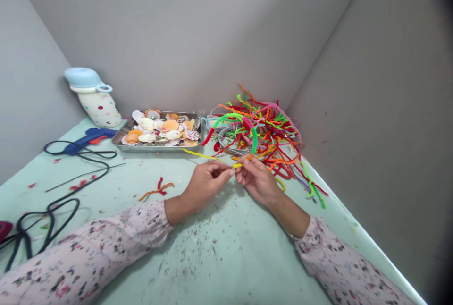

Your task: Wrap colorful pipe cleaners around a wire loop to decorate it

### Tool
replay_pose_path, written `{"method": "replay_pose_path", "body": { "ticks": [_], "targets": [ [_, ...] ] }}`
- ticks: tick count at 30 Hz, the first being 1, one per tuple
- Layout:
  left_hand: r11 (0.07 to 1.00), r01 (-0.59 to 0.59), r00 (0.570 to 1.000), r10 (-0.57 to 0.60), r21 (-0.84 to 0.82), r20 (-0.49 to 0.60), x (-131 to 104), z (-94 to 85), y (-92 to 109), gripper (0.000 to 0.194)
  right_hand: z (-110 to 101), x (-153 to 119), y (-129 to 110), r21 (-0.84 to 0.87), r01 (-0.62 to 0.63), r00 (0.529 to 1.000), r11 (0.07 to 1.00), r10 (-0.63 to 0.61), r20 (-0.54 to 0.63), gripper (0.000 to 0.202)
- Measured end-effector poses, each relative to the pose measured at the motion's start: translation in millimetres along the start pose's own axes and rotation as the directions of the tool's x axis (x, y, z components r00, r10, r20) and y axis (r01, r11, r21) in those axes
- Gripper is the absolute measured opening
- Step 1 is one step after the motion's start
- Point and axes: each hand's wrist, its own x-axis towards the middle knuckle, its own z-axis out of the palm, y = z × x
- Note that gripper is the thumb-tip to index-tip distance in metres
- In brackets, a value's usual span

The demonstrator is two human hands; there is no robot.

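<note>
Fingers (222, 179) pinched on left hand (202, 184) and right hand (261, 182), yellow pipe cleaner (237, 165) between them, multicoloured arch (254, 139) above

even soft light | faint shadows | right edge dark, perhaps vignetting

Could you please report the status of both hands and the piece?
Left hand pinching yellow fuzzy wire. Right hand holding green-and-red fuzzy-wire arc. Tangled multicoloured fuzzy wires close behind, fingertips unobstructed.

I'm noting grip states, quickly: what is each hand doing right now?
Left hand: closed, pinching at the yellow end.
Right hand: closed, holding the multicoloured curved strip.
</note>
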Motion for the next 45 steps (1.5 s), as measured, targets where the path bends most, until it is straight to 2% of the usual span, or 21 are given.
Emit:
{"method": "replay_pose_path", "body": {
  "ticks": [3,7,13,23,34,41,45],
  "targets": [
    [1.000,-0.022,0.999,0.022,0.007,-0.027,-1.3,1.2,-5.3,0.017,-0.4,0.1,-0.5,0.023,-0.004,1.000,1.000,0.004,-0.001,0.010],
    [0.982,-0.159,0.978,0.171,0.098,-0.118,-2.9,0.3,-7.7,0.020,0.5,-1.4,-1.8,0.058,-0.028,1.000,0.998,0.028,0.002,0.011],
    [0.931,-0.321,0.936,0.340,0.174,-0.095,-2.7,-0.2,-7.0,0.015,1.5,-2.6,-2.9,0.043,-0.096,0.995,0.994,0.096,0.009,0.014],
    [0.889,-0.389,0.907,0.416,0.242,-0.068,-2.8,-2.6,-6.9,0.011,1.0,-2.5,-1.3,0.003,-0.163,0.987,0.987,0.163,-0.001,0.019],
    [0.778,-0.503,0.851,0.521,0.376,0.060,-5.0,-6.3,-5.4,0.016,-4.5,-2.9,2.7,0.000,-0.221,0.974,0.975,0.220,0.059,0.017],
    [0.735,-0.516,0.844,0.524,0.441,0.114,-7.2,-8.2,-5.2,0.017,-5.6,-3.9,4.1,0.001,-0.224,0.970,0.974,0.223,0.092,0.015],
    [0.758,-0.508,0.846,0.528,0.410,0.073,-6.9,-6.0,-3.9,0.015,-3.5,-4.3,1.0,0.006,-0.198,0.977,0.980,0.197,0.085,0.015]
  ]
}}
